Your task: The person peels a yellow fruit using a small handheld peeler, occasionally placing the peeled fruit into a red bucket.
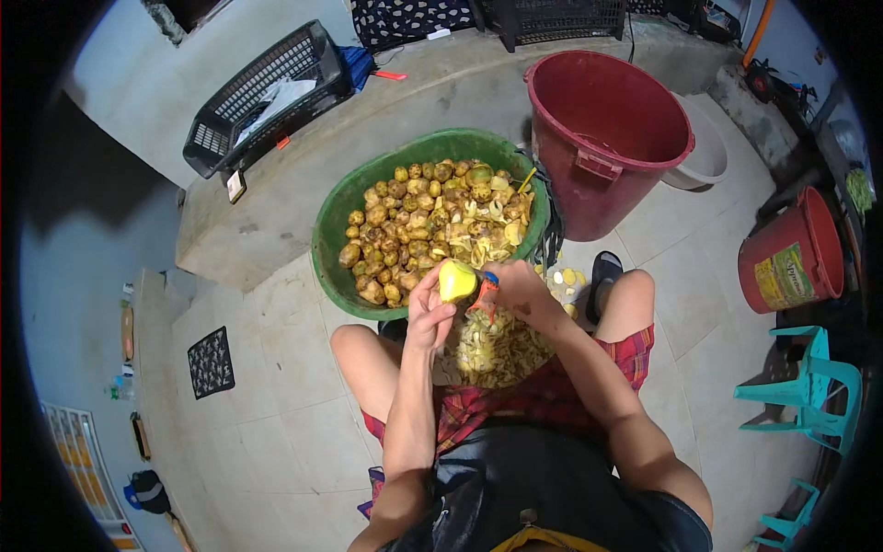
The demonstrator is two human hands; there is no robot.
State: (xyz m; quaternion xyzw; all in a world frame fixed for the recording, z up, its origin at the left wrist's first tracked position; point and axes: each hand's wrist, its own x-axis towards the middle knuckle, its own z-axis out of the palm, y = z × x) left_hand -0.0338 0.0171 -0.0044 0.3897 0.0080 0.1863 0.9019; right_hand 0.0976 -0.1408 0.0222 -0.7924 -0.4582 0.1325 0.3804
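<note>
My left hand (pixel 429 312) grips a peeled yellow fruit or root (pixel 457 281), its surface smooth and bright. Close beside it on the right, my right hand (pixel 519 286) is closed around an orange peeler (pixel 485 298) with a blue part at its top. Beyond both hands stands a green oval tub (pixel 331 265) full of brownish-yellow round produce (pixel 407 228), with pale peelings (pixel 476 231) at its right side. Below my hands, between my legs, lies a large heap of peelings (pixel 497 352). What holds the heap is mostly hidden.
A big maroon bin (pixel 579 196) stands right of the tub, with a whitish basin (pixel 703 148) behind it. Round yellow slices (pixel 569 277) lie on the floor near my sandal. Farther right are a red bucket (pixel 821 255) and turquoise chairs (pixel 807 386). A black crate (pixel 265 69) rests on the concrete ledge.
</note>
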